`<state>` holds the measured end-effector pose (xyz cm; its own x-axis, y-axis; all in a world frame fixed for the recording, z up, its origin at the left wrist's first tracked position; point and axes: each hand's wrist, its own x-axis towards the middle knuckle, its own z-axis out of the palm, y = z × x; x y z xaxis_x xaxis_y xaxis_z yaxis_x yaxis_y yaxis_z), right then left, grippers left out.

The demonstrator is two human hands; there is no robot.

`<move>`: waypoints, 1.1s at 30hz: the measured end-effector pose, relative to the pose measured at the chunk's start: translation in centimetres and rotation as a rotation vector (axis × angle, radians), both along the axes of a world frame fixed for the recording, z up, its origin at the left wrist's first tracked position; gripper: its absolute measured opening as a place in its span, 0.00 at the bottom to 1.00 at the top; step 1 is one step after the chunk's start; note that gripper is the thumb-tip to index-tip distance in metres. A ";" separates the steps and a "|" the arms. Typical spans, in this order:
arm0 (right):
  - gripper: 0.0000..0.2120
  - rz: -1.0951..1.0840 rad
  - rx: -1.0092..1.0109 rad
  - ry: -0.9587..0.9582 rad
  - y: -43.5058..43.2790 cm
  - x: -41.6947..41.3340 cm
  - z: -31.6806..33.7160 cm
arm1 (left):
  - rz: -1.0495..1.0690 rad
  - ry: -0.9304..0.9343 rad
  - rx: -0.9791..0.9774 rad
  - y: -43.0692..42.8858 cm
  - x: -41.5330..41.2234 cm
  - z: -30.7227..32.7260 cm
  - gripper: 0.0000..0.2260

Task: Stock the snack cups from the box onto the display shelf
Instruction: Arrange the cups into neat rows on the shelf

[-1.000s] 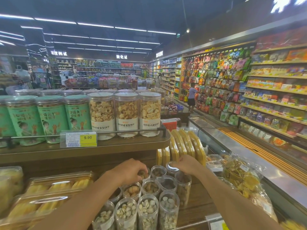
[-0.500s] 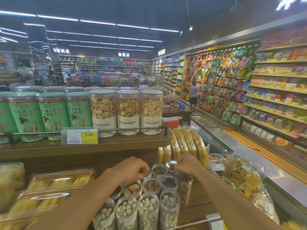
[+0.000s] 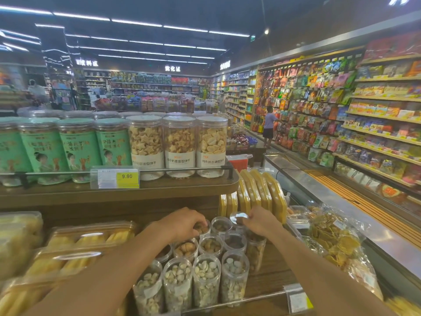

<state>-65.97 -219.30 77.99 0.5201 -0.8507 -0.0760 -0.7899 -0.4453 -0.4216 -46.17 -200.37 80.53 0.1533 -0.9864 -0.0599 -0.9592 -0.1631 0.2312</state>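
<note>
Snack cups [image 3: 206,279] upright, lids up, on shelf [image 3: 271,277]

Both bare forearms reach fwd, converging. Left grip [image 3: 182,223] palm-down, fingers curled under, closed on sth. Right grip [image 3: 259,221] just beside it, fingertips [image 3: 247,221] pinched together, wrist bent inward.

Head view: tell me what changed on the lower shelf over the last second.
Little changed. The left hand stays cupped over a clear plastic snack cup in the back row; the right hand keeps its fingertips on the shiny-lidded clear cup there. Neither let go or lifted. The front-row nut cups kept their places; only the camera shifted slightly.
</note>
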 end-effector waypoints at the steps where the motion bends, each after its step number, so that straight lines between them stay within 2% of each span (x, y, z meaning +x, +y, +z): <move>1: 0.18 0.013 -0.001 0.009 0.2 -0.2 0.2 | 0.001 0.003 0.005 0.2 -0.2 0.2 0.18; 6: 0.19 0.095 -0.060 -0.004 2.5 -1.3 1.8 | -0.003 0.028 -0.053 1.8 -0.7 1.4 0.19; 9: 0.20 0.162 -0.197 -0.061 5.3 -1.4 2.8 | 0.015 0.005 -0.106 3.6 0.1 2.4 0.14; 12: 0.12 0.385 -0.277 -0.086 8.4 -0.5 3.6 | 0.055 -0.040 -0.081 6.4 1.2 3.7 0.09; 14: 0.08 0.538 -0.318 -0.014 10.2 0.5 3.6 | 0.079 -0.082 -0.036 8.1 1.9 4.2 0.09; 18: 0.16 0.723 -0.329 0.035 13.7 2.4 2.9 | 0.106 -0.144 0.074 10.6 2.8 3.1 0.13; 22: 0.18 0.683 -0.356 0.131 15.3 3.1 1.9 | 0.103 -0.164 0.135 11.5 3.0 2.1 0.19; 25: 0.18 0.632 -0.448 0.182 15.8 3.2 1.9 | 0.069 -0.204 0.162 11.4 3.4 2.0 0.25; 30: 0.15 0.531 -0.477 0.298 17.1 3.7 2.5 | -0.056 -0.312 0.174 11.4 3.6 2.8 0.22; 33: 0.16 0.548 -0.413 0.279 17.5 3.8 3.6 | -0.107 -0.349 0.120 11.7 3.7 2.9 0.18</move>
